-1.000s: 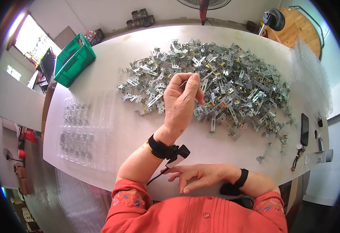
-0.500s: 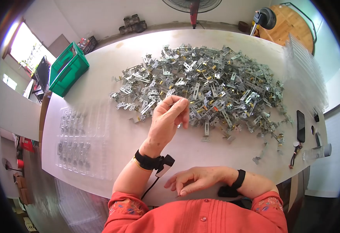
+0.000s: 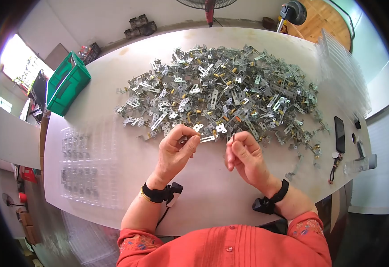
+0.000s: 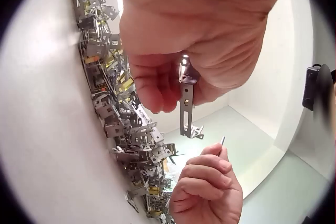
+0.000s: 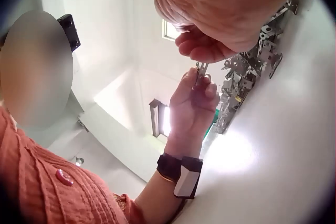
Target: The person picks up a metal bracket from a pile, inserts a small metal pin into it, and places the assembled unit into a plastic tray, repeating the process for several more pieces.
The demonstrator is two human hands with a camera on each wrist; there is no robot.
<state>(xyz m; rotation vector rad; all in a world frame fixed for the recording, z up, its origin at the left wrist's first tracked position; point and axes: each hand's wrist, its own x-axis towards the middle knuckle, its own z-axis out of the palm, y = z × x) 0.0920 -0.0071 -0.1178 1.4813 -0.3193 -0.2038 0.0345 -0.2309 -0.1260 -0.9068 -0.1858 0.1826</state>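
Observation:
My left hand (image 3: 174, 153) grips one end of a slotted metal bracket (image 4: 186, 106) between thumb and fingers. In the left wrist view the bracket hangs out below the fingers, with a small bent foot at its far end. To its right, my right hand (image 3: 251, 162) pinches a thin, short metal pin (image 4: 222, 140) between thumb and forefinger, with the other fingers curled. Both hands are over the near edge of a big heap of metal brackets (image 3: 221, 89), some with brass-coloured parts. In the right wrist view the bracket overlaps the right fingertips.
Clear plastic trays (image 3: 107, 178) holding rows of brackets lie on the white table (image 3: 203, 200) at left. A green crate (image 3: 70, 86) stands at the far left corner. At right are stacked clear trays (image 3: 343, 75), a phone (image 3: 339, 133) and a clear cylinder (image 3: 361, 164).
My left hand has come back from over the heap towards me and to the left. The right hand has lifted from near my body up beside it and now pinches the pin.

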